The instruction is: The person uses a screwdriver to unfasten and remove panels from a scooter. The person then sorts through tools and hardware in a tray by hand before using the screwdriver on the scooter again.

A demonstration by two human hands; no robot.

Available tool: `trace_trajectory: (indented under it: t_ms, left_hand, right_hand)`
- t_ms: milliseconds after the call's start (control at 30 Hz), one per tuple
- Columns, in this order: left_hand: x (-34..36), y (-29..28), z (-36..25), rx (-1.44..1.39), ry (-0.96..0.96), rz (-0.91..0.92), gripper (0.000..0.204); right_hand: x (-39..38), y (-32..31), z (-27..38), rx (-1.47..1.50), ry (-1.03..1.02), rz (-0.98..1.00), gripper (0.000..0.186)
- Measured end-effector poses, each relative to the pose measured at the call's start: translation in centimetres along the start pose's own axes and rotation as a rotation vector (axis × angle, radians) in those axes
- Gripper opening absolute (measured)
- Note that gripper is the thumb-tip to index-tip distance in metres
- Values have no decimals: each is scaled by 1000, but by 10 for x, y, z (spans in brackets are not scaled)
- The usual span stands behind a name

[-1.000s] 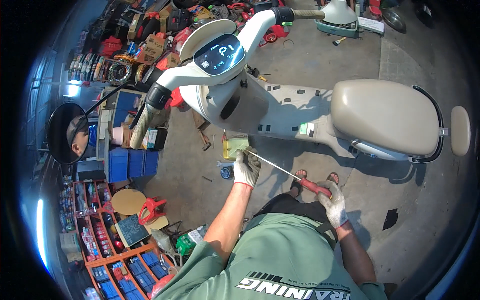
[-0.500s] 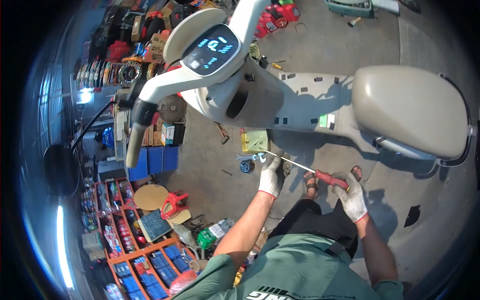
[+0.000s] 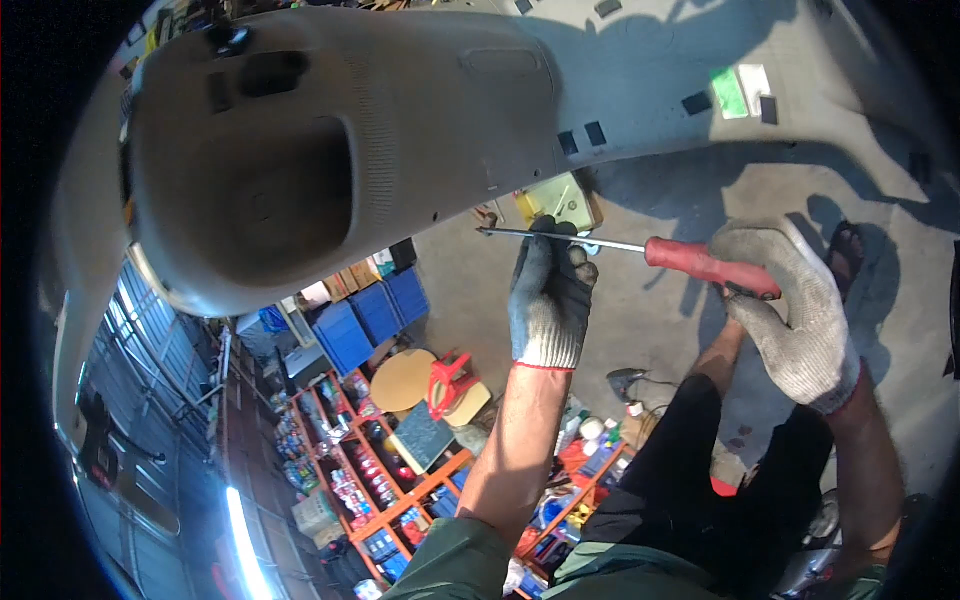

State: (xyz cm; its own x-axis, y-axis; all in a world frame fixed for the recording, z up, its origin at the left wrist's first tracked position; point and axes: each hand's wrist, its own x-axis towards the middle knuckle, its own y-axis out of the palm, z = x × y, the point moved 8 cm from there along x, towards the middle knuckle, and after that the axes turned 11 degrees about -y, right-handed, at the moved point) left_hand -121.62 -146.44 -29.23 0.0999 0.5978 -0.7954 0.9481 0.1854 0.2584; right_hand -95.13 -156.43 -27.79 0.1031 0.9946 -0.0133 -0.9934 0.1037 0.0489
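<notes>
A screwdriver with a red handle (image 3: 690, 258) and a long metal shaft lies nearly level in front of me. My right hand (image 3: 795, 310), in a soiled white knit glove, is wrapped round the handle. My left hand (image 3: 552, 300), in a glove with dark fingers and palm, steadies the shaft with its fingertips near the tip. The tip appears just below the lower edge of the scooter's grey front panel (image 3: 430, 130); whether it touches cannot be made out. An open storage pocket (image 3: 270, 200) shows in that panel.
The scooter's footboard (image 3: 660, 60) stretches away to the right. On the floor beyond my left hand stands a yellowish box (image 3: 565, 200). Blue bins (image 3: 375, 310), a red stool (image 3: 452, 385) and an orange-framed rack (image 3: 375, 480) of small goods stand at lower left.
My view has come down close to the scooter's front panel. Both hands have risen with the screwdriver, which has swung from sloping to nearly level, its tip now by the panel's edge.
</notes>
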Motion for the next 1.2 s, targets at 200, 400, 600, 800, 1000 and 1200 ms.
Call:
trace_trajectory:
  t_ms: [200, 400, 600, 800, 1000, 1200]
  left_hand:
    - [23, -18, -17, 31, 122, -13, 21]
    - [30, -21, -23, 114, 146, 89, 27]
    - [40, -14, -26, 74, 136, 154, 27]
    - [35, -24, -53, 65, 223, 123, 30]
    - [43, -20, -52, 4, 220, 109, 28]
    - [38, -24, -63, -14, 230, 110, 28]
  right_hand:
    - [14, 38, -57, 22, 63, -52, 51]
    - [30, 51, -69, 162, -94, -42, 52]
    - [23, 53, -71, 292, -10, -299, 54]
    - [36, 68, -83, 207, -11, -97, 60]
    - [51, 65, -69, 133, -87, -81, 61]
    - [63, 69, -57, 167, -56, -105, 60]
